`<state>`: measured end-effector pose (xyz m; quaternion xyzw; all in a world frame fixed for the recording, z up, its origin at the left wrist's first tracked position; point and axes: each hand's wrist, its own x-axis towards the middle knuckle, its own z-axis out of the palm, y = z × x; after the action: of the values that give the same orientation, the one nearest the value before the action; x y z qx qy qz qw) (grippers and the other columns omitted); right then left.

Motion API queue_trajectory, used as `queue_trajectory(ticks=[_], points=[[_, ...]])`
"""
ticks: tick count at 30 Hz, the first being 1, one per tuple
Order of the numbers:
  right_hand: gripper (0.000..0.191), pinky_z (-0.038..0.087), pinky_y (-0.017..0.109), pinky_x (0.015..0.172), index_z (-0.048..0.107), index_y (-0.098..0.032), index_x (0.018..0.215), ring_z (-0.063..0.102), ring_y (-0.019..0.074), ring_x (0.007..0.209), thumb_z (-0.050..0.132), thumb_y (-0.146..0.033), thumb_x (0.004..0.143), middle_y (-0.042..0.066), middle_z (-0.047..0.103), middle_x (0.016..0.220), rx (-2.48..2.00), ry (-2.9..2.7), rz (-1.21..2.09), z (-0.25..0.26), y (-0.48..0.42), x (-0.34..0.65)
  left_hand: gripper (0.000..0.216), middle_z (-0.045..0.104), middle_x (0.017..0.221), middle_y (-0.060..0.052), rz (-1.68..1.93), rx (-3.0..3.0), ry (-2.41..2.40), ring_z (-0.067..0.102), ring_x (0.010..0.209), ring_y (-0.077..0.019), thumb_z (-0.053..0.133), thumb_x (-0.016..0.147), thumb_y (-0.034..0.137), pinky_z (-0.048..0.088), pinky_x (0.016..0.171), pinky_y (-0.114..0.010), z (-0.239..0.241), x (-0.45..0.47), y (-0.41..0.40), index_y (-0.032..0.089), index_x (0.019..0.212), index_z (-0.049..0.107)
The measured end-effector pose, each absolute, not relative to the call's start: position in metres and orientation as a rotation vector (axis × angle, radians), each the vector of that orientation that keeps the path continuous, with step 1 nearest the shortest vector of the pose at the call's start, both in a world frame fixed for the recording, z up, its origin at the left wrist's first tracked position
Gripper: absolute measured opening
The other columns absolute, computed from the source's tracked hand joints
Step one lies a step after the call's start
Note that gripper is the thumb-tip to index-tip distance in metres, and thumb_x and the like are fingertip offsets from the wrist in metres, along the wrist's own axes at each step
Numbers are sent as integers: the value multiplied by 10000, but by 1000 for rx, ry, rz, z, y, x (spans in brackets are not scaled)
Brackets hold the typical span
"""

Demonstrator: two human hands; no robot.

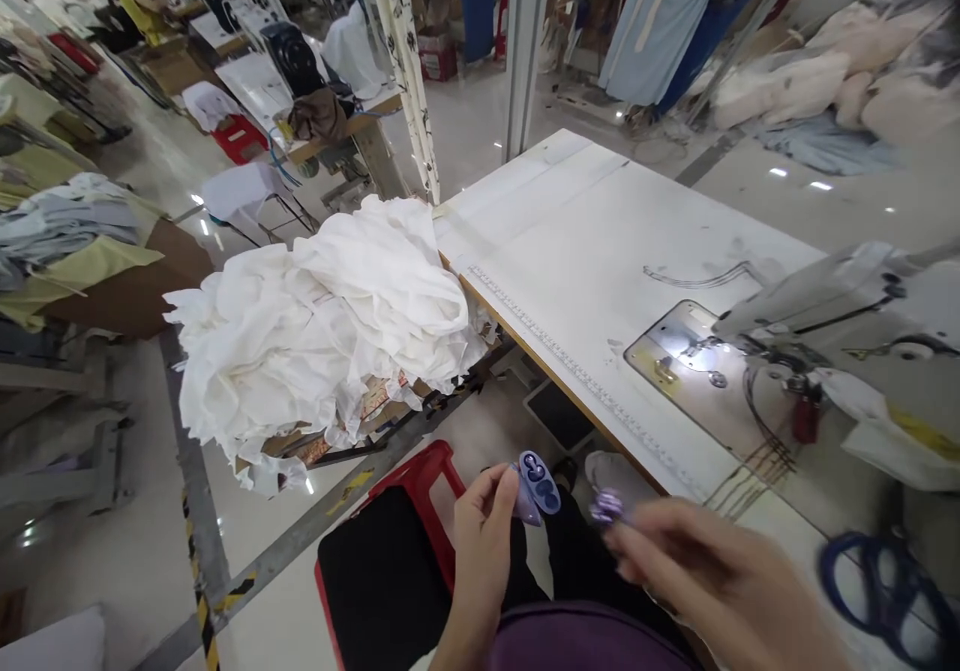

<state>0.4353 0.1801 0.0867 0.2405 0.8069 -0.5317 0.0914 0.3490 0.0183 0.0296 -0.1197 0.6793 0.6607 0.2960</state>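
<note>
My left hand [484,531] is closed round a small purple earbud case [528,503]. Its lid [540,481] stands open, the hollows inside showing darker. To the right, my right hand [682,561] pinches a small shiny purple earbud [606,505] between thumb and fingers; motion blurs both, so its exact shape is unclear. The two hands are apart, held above my lap near the front edge of the sewing table [570,241]. A sewing machine [832,321] with its lamp lit stands on that table, beyond my right hand.
A big heap of white cloth [330,321] lies left of the table. A red stool [442,461] with a black cushion [386,571] is at lower left. Blue-handled scissors [877,581] lie on the right. A person in yellow [135,6] sits far back.
</note>
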Motion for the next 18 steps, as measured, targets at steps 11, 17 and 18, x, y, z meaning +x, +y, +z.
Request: queue_trajectory(ticks=[11,17,18], points=[[160,334,272,510,500,-182,637,543,183,514,481,-244,783,32,594,574,490,2282,-1341,54,167,400,282,633,952,-55,1576,16,2006,568,897,-185,567,854,419,401,830,-284,41,360,18,198,988,681],[284,396,276,541,491,-180,710,588,202,607,661,-406,743,40,587,657,591,2131,-1471,35,167,401,368,651,960,-71,1622,-180,1884,579,920,-199,528,866,477,420,831,-285,25,360,3,166,1000,673],[368,419,285,581,501,-177,799,602,220,710,701,-473,709,73,610,787,637,2118,-1516,32,166,402,403,660,955,-77,1649,-222,1828,587,908,-200,519,865,498,432,821,-286,22,360,0,153,1007,670]])
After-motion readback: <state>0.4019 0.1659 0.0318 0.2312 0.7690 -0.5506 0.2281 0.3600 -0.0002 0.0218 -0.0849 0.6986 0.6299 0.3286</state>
